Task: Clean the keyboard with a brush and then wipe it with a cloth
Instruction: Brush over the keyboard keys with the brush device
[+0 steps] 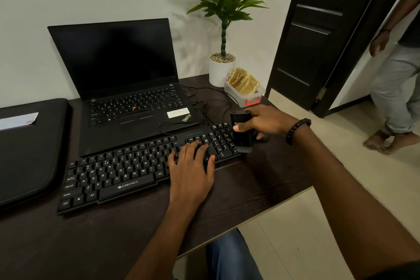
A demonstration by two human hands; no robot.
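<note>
My right hand [266, 121] curls round the black brush [242, 130], bristles on the right end of the keyboard [127, 170]. My left hand [193, 166] lies flat, fingers spread on the keys. Far: laptop [122, 79], its cable [204, 109], potted plant [223, 29], plastic box [246, 94]; left, a black case [27, 152]; a person [395, 70] stands at the far-right doorway.

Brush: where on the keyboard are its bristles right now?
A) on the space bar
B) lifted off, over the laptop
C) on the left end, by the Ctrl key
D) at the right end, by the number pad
D: the right hand holds the brush upright with its bristles at the number-pad end of the keyboard; the left hand rests flat on the keys beside it.
</note>
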